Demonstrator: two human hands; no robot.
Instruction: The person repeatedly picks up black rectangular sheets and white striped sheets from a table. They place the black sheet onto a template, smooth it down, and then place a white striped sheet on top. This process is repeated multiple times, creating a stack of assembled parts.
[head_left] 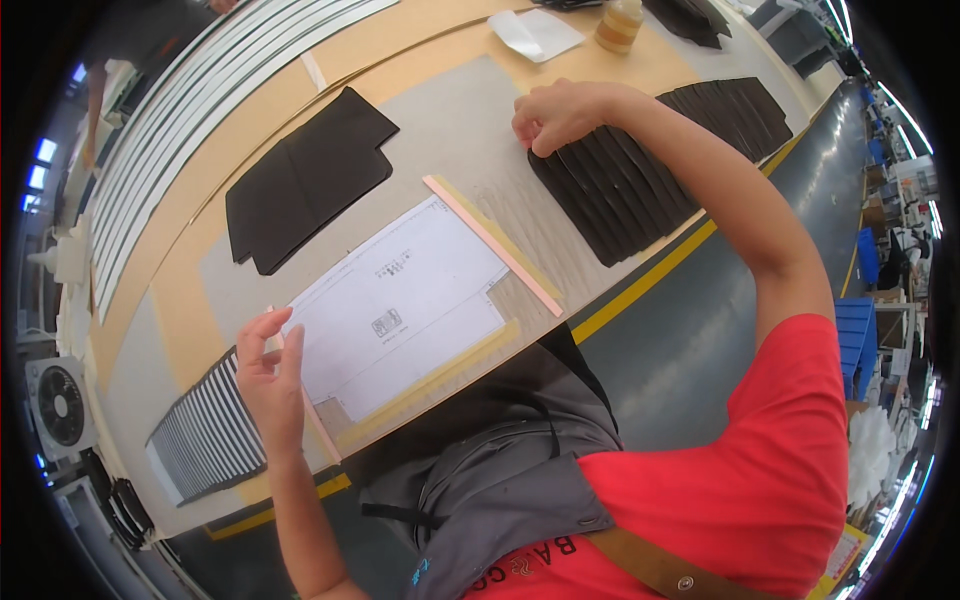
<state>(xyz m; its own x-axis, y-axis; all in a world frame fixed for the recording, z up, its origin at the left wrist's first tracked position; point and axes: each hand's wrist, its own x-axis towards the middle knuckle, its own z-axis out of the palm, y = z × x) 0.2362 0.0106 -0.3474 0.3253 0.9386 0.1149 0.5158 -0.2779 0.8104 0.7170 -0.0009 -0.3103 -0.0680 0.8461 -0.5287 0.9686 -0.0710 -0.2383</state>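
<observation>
A: In the head view, where are the black pieces?

B: The overlapping black sheets [610, 195] lie in a row on the surface [450, 110], close to its edge. The right hand [565, 112] is at their top corner.

A: Is it pinching one?

B: Its fingers are bent in close, but I can't tell if they have hold of a sheet.

A: What could go wrong?

B: The sheets lie over each other, so I think two could come up together. The right forearm [725, 165] hangs above the row too. If it dips, it could push sheets out of line, or even off the edge.

A: And the left hand [270, 390]?

B: Its thumb and fingers are spread apart, with nothing seen between them. It is at the left end of the white paper drawing [405, 300]. A bump could make that crooked, if it isn't stuck down well.

A: Anything else?

B: The bottle [619, 28] near the right hand might spill if knocked.
</observation>
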